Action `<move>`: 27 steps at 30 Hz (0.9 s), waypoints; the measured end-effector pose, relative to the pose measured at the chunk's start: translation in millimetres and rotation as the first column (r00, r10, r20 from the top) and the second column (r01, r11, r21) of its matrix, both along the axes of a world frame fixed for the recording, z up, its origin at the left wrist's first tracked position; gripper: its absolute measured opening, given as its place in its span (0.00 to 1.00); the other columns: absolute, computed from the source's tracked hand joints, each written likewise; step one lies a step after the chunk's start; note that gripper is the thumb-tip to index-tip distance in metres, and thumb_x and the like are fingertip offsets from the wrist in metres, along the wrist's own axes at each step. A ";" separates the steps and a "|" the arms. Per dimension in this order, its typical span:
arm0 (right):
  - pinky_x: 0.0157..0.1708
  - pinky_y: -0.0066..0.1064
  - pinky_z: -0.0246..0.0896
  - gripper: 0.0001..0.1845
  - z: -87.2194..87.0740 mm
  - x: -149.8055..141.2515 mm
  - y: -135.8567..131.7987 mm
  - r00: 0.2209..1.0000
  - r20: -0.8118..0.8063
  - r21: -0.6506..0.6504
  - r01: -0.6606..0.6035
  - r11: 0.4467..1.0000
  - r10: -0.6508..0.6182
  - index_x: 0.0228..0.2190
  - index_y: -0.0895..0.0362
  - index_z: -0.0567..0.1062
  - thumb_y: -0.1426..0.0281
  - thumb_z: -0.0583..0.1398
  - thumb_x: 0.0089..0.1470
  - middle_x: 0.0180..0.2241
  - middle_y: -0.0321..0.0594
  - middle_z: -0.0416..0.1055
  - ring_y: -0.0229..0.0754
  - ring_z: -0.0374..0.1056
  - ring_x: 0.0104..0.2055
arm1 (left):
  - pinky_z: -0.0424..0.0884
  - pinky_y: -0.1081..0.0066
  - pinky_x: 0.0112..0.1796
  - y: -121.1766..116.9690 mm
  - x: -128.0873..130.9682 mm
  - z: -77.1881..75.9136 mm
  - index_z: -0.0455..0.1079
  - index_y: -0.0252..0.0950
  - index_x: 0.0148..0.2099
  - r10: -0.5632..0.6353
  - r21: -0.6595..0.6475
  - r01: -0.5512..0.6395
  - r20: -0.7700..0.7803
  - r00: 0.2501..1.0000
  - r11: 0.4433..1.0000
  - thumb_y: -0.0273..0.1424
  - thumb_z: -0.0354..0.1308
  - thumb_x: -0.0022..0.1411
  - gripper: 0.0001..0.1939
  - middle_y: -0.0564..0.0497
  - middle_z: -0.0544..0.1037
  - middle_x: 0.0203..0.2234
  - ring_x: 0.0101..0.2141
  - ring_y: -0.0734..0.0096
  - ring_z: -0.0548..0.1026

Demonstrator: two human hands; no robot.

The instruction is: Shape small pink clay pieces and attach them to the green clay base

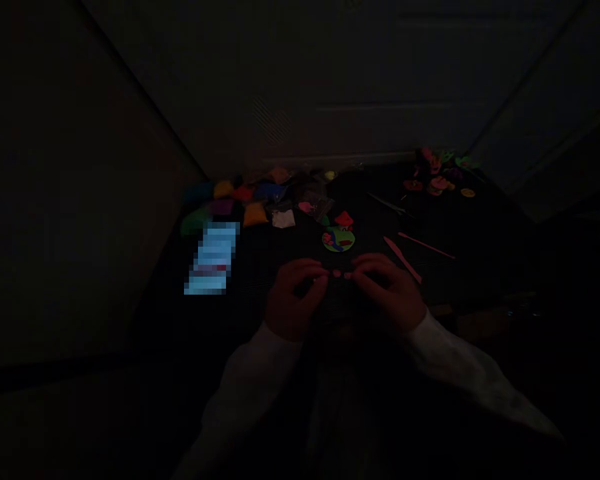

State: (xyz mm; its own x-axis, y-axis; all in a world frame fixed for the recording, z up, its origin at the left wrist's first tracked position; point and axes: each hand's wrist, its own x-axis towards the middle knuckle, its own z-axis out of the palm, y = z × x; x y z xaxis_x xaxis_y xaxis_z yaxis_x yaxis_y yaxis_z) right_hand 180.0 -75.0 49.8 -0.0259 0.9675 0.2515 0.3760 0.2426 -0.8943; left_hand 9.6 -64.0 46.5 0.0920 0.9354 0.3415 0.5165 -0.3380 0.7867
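My left hand (296,301) is closed in a pinch over the dark table, thumb against the fingertips. What it holds, if anything, is too dim to make out. Facing it, my right hand (391,292) pinches a small pale pink piece (349,275), probably modelling clay, at its fingertips. Another small pink piece (337,273) shows in the gap between both hands. Just beyond the fingers lies a round green clay disc (349,245) with blue, red and brown shapes on it. A red-capped clay figure (345,220) sits at its far edge.
A lit phone (213,260), its screen blurred, lies at the left. Bags of coloured clay (255,215) cover the back left. To the right are a pink clay knife (403,259), a thin pink stick tool (426,245), what looks like scissors (387,203), and colourful clay figures (437,185).
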 end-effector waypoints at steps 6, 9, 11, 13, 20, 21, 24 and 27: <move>0.42 0.35 0.54 0.07 -13.0 14.3 25.5 0.957 0.290 0.038 -0.006 0.999 -0.005 0.24 0.56 0.72 0.65 0.58 0.44 0.32 0.38 0.67 0.38 0.62 0.38 | 0.60 0.61 0.44 13.1 -5.2 -17.5 0.71 0.38 0.34 0.065 0.272 0.038 -0.360 0.931 0.961 0.27 0.52 0.51 0.08 0.49 0.71 0.35 0.41 0.65 0.64; 0.43 0.36 0.53 0.07 -15.8 14.2 30.2 0.928 0.372 0.037 -0.014 0.999 -0.001 0.24 0.55 0.72 0.65 0.58 0.44 0.31 0.37 0.67 0.38 0.62 0.38 | 0.59 0.58 0.43 12.0 2.3 -19.6 0.71 0.41 0.37 0.017 0.232 0.109 -0.485 0.874 0.967 0.28 0.51 0.51 0.11 0.49 0.70 0.40 0.45 0.60 0.60; 0.41 0.35 0.54 0.07 -16.8 13.1 31.0 0.924 0.382 0.024 -0.014 1.000 0.003 0.24 0.56 0.72 0.65 0.57 0.44 0.31 0.37 0.67 0.38 0.62 0.37 | 0.58 0.56 0.43 10.6 7.2 -18.7 0.71 0.43 0.38 -0.004 0.206 0.131 -0.525 0.851 0.970 0.28 0.51 0.51 0.12 0.50 0.69 0.42 0.46 0.58 0.59; 0.40 0.35 0.55 0.07 -17.6 12.4 31.4 0.925 0.379 0.004 -0.026 1.000 0.022 0.24 0.56 0.72 0.65 0.57 0.44 0.31 0.38 0.67 0.38 0.62 0.36 | 0.57 0.55 0.43 9.8 10.7 -17.3 0.71 0.43 0.38 -0.013 0.188 0.137 -0.545 0.838 0.973 0.28 0.51 0.51 0.12 0.49 0.68 0.44 0.46 0.57 0.58; 0.40 0.35 0.54 0.07 -19.2 13.1 32.5 0.929 0.370 0.011 -0.020 1.000 0.015 0.24 0.56 0.72 0.66 0.57 0.44 0.31 0.38 0.67 0.39 0.62 0.36 | 0.57 0.53 0.42 10.2 14.9 -16.9 0.71 0.43 0.37 -0.021 0.151 0.122 -0.541 0.841 0.981 0.28 0.52 0.50 0.12 0.48 0.68 0.43 0.46 0.55 0.58; 0.40 0.35 0.55 0.07 -19.1 13.5 32.5 0.930 0.368 0.013 -0.017 1.000 0.011 0.23 0.56 0.72 0.66 0.57 0.44 0.31 0.38 0.67 0.39 0.62 0.36 | 0.57 0.54 0.42 10.6 14.7 -17.4 0.71 0.42 0.38 -0.024 0.150 0.121 -0.529 0.848 0.981 0.28 0.52 0.50 0.12 0.48 0.68 0.43 0.46 0.56 0.59; 0.40 0.35 0.54 0.06 -19.3 15.3 32.9 0.927 0.375 0.020 -0.021 1.000 0.012 0.23 0.56 0.72 0.67 0.57 0.44 0.31 0.38 0.67 0.38 0.62 0.36 | 0.58 0.57 0.43 12.4 13.2 -19.2 0.71 0.41 0.38 -0.010 0.155 0.098 -0.491 0.871 0.983 0.30 0.51 0.52 0.11 0.48 0.69 0.41 0.45 0.59 0.59; 0.41 0.35 0.53 0.07 -20.2 17.1 33.7 0.920 0.390 0.019 -0.040 0.999 0.029 0.23 0.56 0.72 0.66 0.58 0.43 0.30 0.37 0.67 0.38 0.62 0.36 | 0.58 0.58 0.43 13.5 11.7 -20.5 0.72 0.41 0.36 0.008 0.164 0.083 -0.487 0.873 0.983 0.31 0.51 0.52 0.10 0.49 0.70 0.40 0.45 0.60 0.60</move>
State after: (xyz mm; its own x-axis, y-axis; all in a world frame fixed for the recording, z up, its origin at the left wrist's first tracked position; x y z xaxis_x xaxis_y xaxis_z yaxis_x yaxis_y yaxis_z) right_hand 197.1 -41.4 29.6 -0.1602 0.9575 0.2399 0.6845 0.2829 -0.6719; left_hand 21.3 -50.5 26.0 0.3217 0.8574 0.4017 0.8010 -0.4727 0.3674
